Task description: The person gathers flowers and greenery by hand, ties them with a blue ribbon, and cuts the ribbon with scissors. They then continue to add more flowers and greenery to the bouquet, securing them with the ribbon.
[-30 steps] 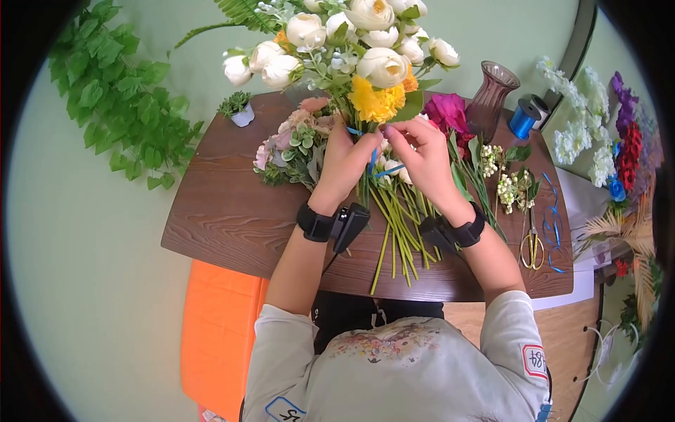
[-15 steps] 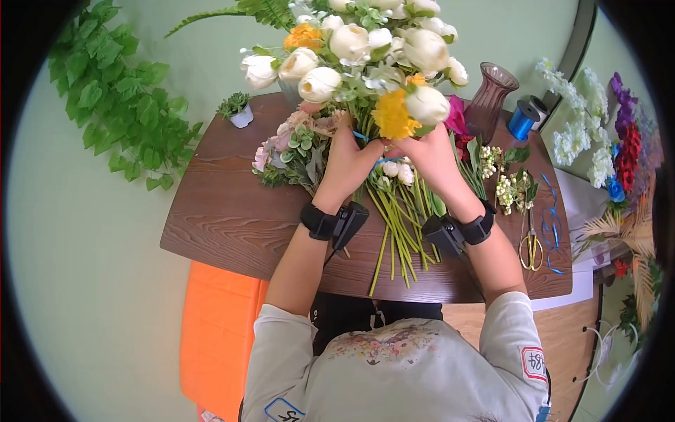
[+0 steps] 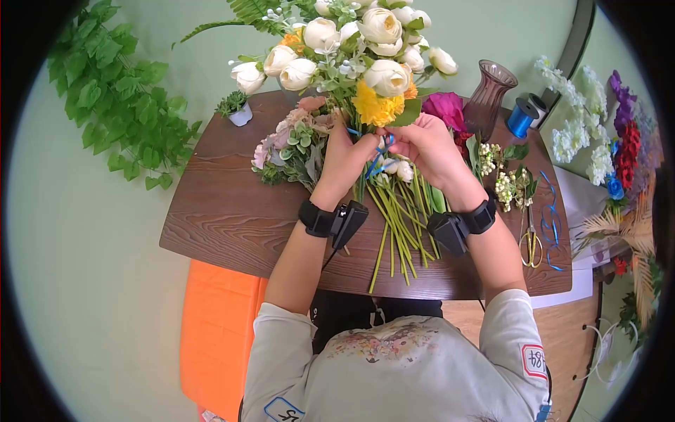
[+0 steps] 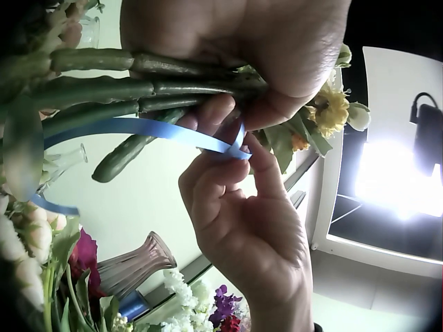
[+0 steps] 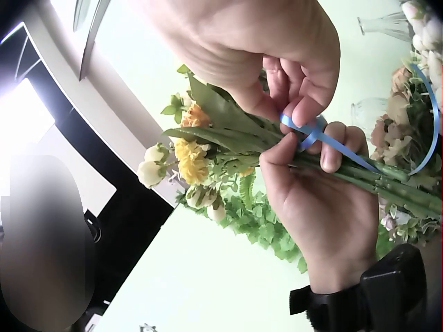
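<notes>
Head view: my left hand (image 3: 344,163) grips the bouquet (image 3: 383,77) above the tabletop (image 3: 218,211) while my right hand (image 3: 429,150) pinches the blue ribbon (image 4: 142,127); its crossing, mostly hidden half a second ago, now shows, so a knot seems underway.

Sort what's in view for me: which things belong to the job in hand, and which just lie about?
Job in hand:
bouquet, gripped by the left hand
blue ribbon, pinched by the right hand

Lying about, apparently:
glass vase
potted succulent
blue spool
scissors (possibly for the ribbon)
</notes>
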`<state>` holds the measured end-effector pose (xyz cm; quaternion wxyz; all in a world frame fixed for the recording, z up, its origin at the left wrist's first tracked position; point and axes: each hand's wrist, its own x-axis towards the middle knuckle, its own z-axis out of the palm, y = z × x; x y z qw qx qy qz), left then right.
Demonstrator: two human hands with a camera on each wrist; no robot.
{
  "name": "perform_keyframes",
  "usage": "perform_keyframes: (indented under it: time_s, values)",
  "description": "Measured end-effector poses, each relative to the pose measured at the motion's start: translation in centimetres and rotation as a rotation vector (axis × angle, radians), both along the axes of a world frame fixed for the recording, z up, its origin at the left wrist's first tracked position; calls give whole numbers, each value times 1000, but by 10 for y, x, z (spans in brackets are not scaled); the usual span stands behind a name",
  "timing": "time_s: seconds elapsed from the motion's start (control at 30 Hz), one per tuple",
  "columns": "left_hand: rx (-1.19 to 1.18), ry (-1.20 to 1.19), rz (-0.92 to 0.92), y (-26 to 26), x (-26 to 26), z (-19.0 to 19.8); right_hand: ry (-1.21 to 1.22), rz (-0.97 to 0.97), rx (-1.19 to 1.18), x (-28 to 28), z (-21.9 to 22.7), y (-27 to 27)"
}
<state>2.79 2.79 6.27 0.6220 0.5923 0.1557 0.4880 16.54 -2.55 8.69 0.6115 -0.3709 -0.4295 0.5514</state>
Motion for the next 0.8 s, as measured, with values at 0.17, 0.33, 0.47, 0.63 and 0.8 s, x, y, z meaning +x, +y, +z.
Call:
perform_keyframes:
  time_s: [0.17,0.33,0.47,0.63,0.8]
  values:
    - [-8,-27,16,-3,-1,2,-42,-90,26,-5,-3,1]
    - [-2,-31,26,-2,-2,4,-421,-243,162,-13,-2,-6]
    - [-32,-44,-21,-2,-3,3,-618,-207,170,-11,-2,-6]
    - [-29,-51,-35,-2,-3,2,-701,-152,135,-5,0,-3]
    - [-30,-56,-35,-1,-4,3,-116,292,37,3,4,-4]
